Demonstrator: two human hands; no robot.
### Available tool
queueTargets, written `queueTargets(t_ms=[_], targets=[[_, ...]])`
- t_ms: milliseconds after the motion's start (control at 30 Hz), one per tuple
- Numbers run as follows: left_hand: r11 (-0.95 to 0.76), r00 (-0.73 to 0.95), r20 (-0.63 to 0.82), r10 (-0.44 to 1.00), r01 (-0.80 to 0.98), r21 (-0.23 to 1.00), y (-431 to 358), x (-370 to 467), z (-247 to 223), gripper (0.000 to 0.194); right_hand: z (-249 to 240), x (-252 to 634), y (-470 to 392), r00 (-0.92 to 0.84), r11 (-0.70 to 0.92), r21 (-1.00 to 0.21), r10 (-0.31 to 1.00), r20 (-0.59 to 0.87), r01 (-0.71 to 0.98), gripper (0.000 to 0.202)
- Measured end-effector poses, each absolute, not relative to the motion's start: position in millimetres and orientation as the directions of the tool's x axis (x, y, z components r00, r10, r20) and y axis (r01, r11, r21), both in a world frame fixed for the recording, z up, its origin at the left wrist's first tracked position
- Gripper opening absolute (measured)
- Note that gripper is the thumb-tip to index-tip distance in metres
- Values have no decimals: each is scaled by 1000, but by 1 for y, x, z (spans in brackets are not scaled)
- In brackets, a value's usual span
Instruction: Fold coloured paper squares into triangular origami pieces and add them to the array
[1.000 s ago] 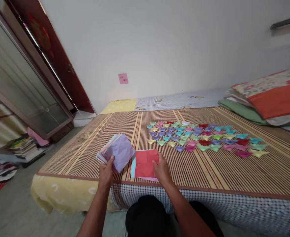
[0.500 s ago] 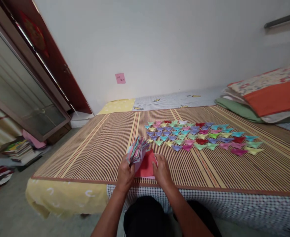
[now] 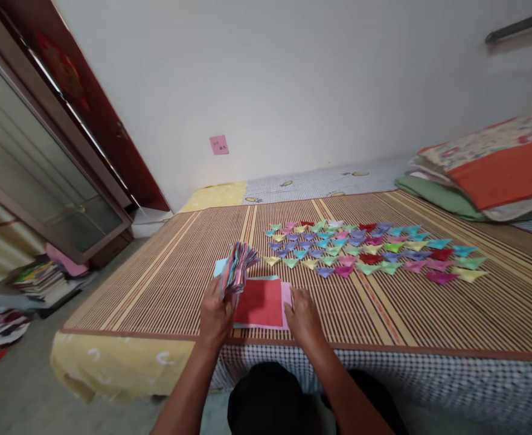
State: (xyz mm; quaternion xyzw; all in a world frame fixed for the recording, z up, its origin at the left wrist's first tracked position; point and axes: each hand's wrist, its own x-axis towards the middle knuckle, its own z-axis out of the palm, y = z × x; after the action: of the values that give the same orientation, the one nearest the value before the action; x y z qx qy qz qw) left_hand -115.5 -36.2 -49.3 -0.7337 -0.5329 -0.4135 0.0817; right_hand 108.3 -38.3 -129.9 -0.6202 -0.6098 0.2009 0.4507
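In the head view, my left hand [image 3: 215, 311] is closed around a thick bundle of coloured paper [image 3: 241, 266], its many edges fanned upward. Beneath and beside it a red paper sheet [image 3: 260, 302] lies flat on the mat. A pink sheet [image 3: 286, 302] shows under the red one along its right side, and a light blue sheet [image 3: 220, 267] peeks out behind the bundle. My right hand [image 3: 302, 311] is at the pink sheet's right edge, thumb and fingers apart, with the thumb touching the paper.
Rows of small folded paper pieces [image 3: 338, 248] in many colours cover the striped mat [image 3: 166, 272] ahead and to the right. Folded bedding [image 3: 496, 175] is piled at the far right. A pink note [image 3: 219, 145] hangs on the wall. Books and papers [image 3: 39, 278] sit at the left.
My left hand has shifted left with the paper bundle. The red sheet, earlier raised in my right hand, now lies flat, and my right hand has moved slightly right of it.
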Motion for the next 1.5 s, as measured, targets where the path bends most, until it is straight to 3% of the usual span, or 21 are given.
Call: queueTargets(t_ms=[500, 633, 767, 900, 1067, 1500], targets=[[-314, -36, 719, 694, 884, 347, -35, -139, -51, 53, -137, 104, -23, 138, 166, -928, 965, 222, 333, 31], [-307, -47, 725, 687, 886, 349, -36, -141, -51, 52, -131, 100, -23, 154, 134, -930, 968, 196, 343, 29], [-304, -55, 734, 677, 887, 347, -37, -141, -52, 50, -124, 85, -7, 176, 58, -922, 975, 134, 383, 42], [-291, -61, 745, 664, 897, 333, -40, -144, -50, 50, -122, 74, 11, 102, -10, -933, 994, 29, 359, 31], [-289, -56, 755, 653, 903, 317, -42, -150, -46, 53, -128, 93, 15, 16, -49, -957, 999, -46, 285, 33], [-318, -33, 770, 637, 899, 301, -41, -142, -51, 52, -130, 124, 7, -29, -23, -966, 999, -31, 257, 33]])
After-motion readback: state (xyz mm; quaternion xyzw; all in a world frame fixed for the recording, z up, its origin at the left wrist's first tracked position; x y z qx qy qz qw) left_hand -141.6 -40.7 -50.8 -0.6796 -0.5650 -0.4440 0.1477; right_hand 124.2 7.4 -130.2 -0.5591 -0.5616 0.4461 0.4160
